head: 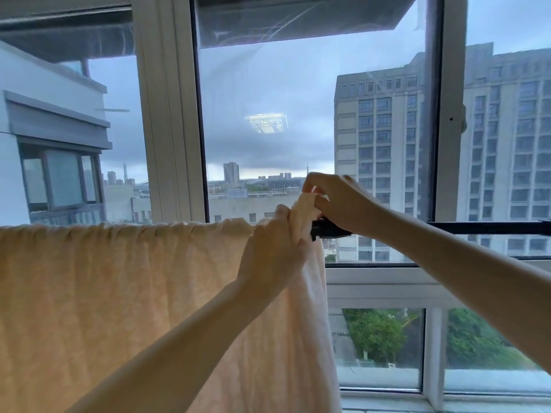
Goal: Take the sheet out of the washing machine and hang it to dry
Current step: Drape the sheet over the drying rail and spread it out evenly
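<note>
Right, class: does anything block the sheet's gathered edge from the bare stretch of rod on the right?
Nothing visible does. The left hand grips the sheet at its edge, and the right hand pinches its corner above the black rod, which runs bare toward the right.

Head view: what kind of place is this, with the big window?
Probably a glassed-in balcony high up in a city flat. Tall white-framed windows look out on a grey tower block, and the left hand and right hand hold a pale peach cloth sheet over a black metal drying rail.
</note>
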`<state>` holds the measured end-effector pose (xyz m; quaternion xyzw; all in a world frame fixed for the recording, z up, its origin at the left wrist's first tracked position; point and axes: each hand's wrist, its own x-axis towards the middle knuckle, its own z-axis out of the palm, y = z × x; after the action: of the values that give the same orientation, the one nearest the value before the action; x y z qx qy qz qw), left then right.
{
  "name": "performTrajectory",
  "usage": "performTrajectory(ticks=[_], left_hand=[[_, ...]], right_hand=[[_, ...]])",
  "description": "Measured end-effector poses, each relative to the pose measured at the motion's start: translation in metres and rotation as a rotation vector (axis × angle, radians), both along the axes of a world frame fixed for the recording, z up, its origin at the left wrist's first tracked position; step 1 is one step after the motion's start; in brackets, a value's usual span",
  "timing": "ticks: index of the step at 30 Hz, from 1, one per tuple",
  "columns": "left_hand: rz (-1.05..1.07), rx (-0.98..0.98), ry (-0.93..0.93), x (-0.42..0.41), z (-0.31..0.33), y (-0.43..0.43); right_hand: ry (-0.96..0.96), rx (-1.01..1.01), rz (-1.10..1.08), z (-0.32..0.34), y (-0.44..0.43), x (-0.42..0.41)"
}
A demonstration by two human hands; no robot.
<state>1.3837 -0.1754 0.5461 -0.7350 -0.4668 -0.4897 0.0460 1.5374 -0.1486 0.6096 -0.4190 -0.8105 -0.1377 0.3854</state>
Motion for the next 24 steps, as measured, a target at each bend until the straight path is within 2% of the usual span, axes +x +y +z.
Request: performTrajectory(ticks=[8, 12, 15, 24], left_hand=[[-0.244, -0.455, -0.466, -0.046, 0.039, 0.004], [-0.374, -0.615, -0.635, -0.067, 0.039, 0.004], [-0.385, -0.639, -0.671, -0.081, 0.033, 0.005], [-0.334, -0.540, -0.698, -0.101, 0.027, 0.008]], right_hand=[[0.034, -0.051, -0.031, 0.015, 0.010, -0.019], [0.115, -0.157, 0.067, 0.019, 0.021, -0.032], [0.092, -0.222, 0.131, 0.020, 0.028, -0.038], [-0.082, -0.369, 0.230, 0.008, 0.034, -0.055]])
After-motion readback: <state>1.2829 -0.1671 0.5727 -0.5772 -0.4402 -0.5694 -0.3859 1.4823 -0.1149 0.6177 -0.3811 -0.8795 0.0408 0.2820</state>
